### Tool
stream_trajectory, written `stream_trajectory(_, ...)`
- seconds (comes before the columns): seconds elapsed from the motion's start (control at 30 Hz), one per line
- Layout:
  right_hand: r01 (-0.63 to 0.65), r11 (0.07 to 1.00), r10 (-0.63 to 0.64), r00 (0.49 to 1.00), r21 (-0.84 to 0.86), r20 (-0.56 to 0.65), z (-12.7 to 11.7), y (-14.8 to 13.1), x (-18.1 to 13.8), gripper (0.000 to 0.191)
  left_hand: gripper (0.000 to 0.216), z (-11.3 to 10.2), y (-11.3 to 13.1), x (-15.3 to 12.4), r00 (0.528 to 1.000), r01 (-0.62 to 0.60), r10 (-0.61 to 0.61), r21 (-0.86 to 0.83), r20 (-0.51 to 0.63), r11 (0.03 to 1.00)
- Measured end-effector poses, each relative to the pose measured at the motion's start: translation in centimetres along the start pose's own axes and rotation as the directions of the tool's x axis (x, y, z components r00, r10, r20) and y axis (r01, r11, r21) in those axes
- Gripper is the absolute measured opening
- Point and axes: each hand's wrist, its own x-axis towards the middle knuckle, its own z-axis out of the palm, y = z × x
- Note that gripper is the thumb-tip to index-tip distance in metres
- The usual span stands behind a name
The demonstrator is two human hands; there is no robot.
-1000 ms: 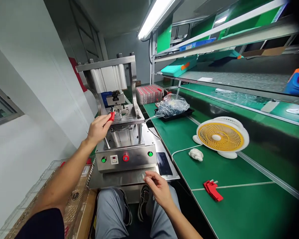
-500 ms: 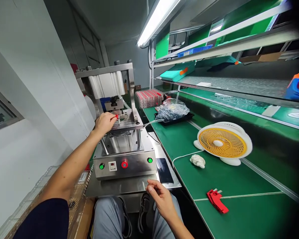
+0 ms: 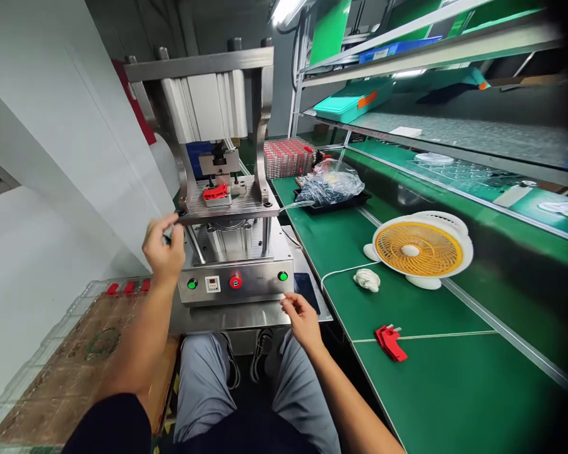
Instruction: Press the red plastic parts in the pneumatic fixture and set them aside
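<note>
Seems partway done, by the view's clock: shows a red part (image 3: 215, 191) placed on the press fixture (image 3: 221, 201) at 10 o'clock, below a raised press head (image 3: 219, 162), and another red part (image 3: 390, 344) apparently remaining, on the worktop (image 3: 440, 378) at 4. Has left hand (image 3: 165, 248) at 9 and right hand (image 3: 305, 320) at 6, fingers loosely curled, seemingly released. Includes a clear tray (image 3: 61, 366) at 8 holding red pieces (image 3: 129, 287), a black tray (image 3: 339, 205) at 2 bearing a plastic bag (image 3: 334, 181).
</note>
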Motion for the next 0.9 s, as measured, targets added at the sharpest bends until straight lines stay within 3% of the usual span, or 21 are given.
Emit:
stream_trajectory(0.07, -0.02, 0.996, 0.012, 0.996, -0.083, -0.093, -0.3, 0.8, 1.8, 0.06, 0.031, -0.9, -2.8, -5.8, 0.983, 0.182, -0.183, 0.037, 0.027, 0.983)
stream_trajectory(0.13, -0.013, 0.984, -0.017, 0.986, -0.176, -0.165, -0.5, 1.4, 3.8, 0.064, 0.04, -1.1, -5.5, -11.2, 0.919, 0.362, -0.372, 0.097, 0.126, 0.927)
stream_trajectory(0.23, 0.019, 0.948, -0.09, 0.974, -0.318, -0.21, -0.4, 1.7, 6.5, 0.072, 0.065, -0.7, -8.7, -16.5, 0.829, 0.496, -0.52, 0.158, 0.209, 0.854)
stream_trajectory(0.37, 0.038, 0.91, -0.117, 0.979, -0.414, -0.167, -0.1, 2.2, 8.3, 0.076, 0.074, -0.2, -11.0, -18.7, 0.76, 0.597, -0.613, 0.143, 0.215, 0.79)
stream_trajectory(0.57, 0.071, 0.905, -0.152, 0.975, -0.42, -0.163, -0.2, 3.2, 8.2, 0.078, 0.07, -0.2, -12.1, -19.3, 0.738, 0.632, -0.621, 0.054, 0.264, 0.773)
stream_trajectory(0.77, 0.016, 0.916, -0.042, 0.997, -0.401, -0.058, -1.2, 2.0, 7.0, 0.083, 0.071, -0.1, -10.7, -22.0, 0.713, 0.655, -0.655, 0.096, 0.25, 0.749)
stream_trajectory(0.9, -0.092, 0.872, 0.062, 0.995, -0.481, -0.077, -4.7, 1.3, 4.1, 0.077, 0.072, -1.5, -8.9, -26.7, 0.719, 0.647, -0.649, 0.101, 0.249, 0.755)
